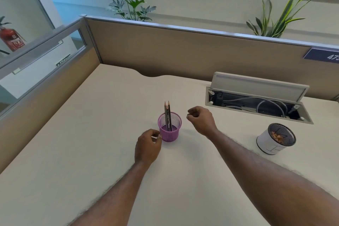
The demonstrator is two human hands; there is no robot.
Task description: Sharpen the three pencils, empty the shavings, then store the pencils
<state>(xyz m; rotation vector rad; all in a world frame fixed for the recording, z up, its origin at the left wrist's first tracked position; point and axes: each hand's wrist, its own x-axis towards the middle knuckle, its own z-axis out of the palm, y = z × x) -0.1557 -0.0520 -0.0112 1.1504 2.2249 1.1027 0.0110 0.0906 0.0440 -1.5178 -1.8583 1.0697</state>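
A pale table (pixel 91 134) fills the scene, closed in by tan partition walls (pixel 183 51) at its far and left edges. At the far right an open cable hatch (pixel 256 102) shows grey cables inside. Nearer on the right stands a white bin (pixel 271 145) with a dark mesh liner, holding orange-brown shavings (pixel 278 136). Near the table's middle a pink mesh cup (pixel 169 130) stands upright with the three pencils (pixel 167 115) in it, sharpened tips up. The left hand (pixel 147 146) rests just beside the cup's near left wall, fingers loosely curled, holding nothing visible. The right hand (pixel 200 120) hovers to the cup's right, apart from it, fingers curled in and empty
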